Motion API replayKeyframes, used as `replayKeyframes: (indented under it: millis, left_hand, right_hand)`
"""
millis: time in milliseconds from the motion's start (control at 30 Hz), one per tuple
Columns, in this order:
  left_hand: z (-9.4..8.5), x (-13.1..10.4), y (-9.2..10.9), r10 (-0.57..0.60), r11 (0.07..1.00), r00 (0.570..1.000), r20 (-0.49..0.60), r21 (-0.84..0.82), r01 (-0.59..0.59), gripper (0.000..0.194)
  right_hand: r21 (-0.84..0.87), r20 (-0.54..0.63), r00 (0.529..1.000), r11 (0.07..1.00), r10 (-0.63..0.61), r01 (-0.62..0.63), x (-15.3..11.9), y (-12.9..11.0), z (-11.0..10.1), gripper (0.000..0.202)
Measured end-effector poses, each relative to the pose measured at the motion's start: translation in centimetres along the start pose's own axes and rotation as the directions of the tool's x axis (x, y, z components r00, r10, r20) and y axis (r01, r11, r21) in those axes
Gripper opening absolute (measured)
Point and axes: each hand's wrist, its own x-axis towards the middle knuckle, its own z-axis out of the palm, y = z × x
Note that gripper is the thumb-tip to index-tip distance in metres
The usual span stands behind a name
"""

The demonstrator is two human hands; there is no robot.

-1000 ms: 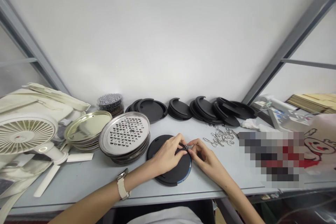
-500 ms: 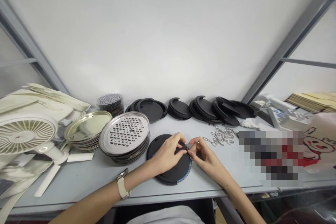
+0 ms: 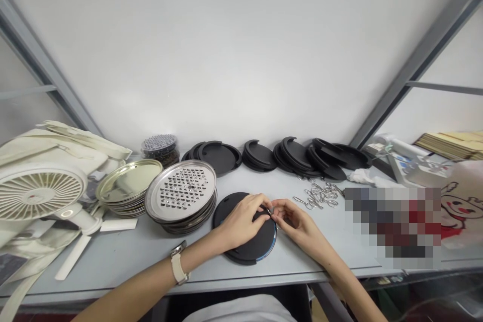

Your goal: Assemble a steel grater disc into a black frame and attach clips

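Observation:
A round black disc (image 3: 247, 246) with a raised partial rim and a blue strip along its right edge lies on the table in front of me. My left hand (image 3: 245, 219) reaches across it, thumb and fingers pinched together near its right rim. Against those fingertips, my right hand (image 3: 292, 219) also pinches. Between them shows a small shiny metal piece (image 3: 269, 213), mostly hidden by the fingers, so its exact kind is unclear. To the right of my hands lies a loose pile of wire-like metal hooks or loops (image 3: 320, 195).
Left of the disc stand a stack of perforated metal discs (image 3: 186, 190) and a stack of gold-coloured plates (image 3: 130, 181). A white fan (image 3: 39, 193) is at far left. More black rimmed discs (image 3: 260, 156) line the wall. A printed bag (image 3: 462, 206) lies at right.
The fingers have shifted slightly at the disc's right rim, both hands still pinching there. The whole view has moved a little; the disc stays in place on the table.

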Motion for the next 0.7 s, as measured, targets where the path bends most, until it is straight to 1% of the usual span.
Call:
replayKeyframes:
  millis: [133, 267, 400, 500, 600, 700]
  left_hand:
    - [-0.2, 0.1, 0.3, 0.001, 1.000, 1.000, -0.014, 0.009, -0.001, 0.011]
    - [-0.2, 0.1, 0.1, 0.022, 0.999, 0.999, -0.048, 0.037, -0.021, 0.012]
    - [0.0, 0.1, -0.1, 0.013, 1.000, 0.997, -0.076, -0.025, -0.015, 0.016]
    - [0.0, 0.0, 0.0, 0.005, 0.999, 0.995, -0.098, -0.046, -0.009, 0.014]
    - [0.0, 0.0, 0.0, -0.010, 1.000, 0.994, -0.112, -0.018, 0.008, 0.012]
    - [0.1, 0.0, 0.0, -0.017, 1.000, 0.992, -0.124, 0.012, 0.019, 0.012]
  right_hand:
    - [-0.033, -0.006, 1.000, 0.999, -0.014, 0.013, 0.1, -0.5, 0.0, 0.027]
    - [-0.081, -0.026, 0.999, 0.996, -0.028, 0.025, 0.0, -0.8, 0.0, 0.023]
    - [-0.195, -0.072, 0.996, 0.980, -0.059, 0.044, -0.1, -1.1, -0.1, 0.020]
    - [-0.273, -0.107, 0.988, 0.959, -0.109, 0.076, -0.1, -1.2, -0.1, 0.020]
    - [-0.297, -0.120, 0.981, 0.948, -0.153, 0.111, -0.2, -1.3, 0.0, 0.020]
    - [-0.289, -0.135, 0.980, 0.952, -0.149, 0.105, -0.3, -1.4, -0.1, 0.017]
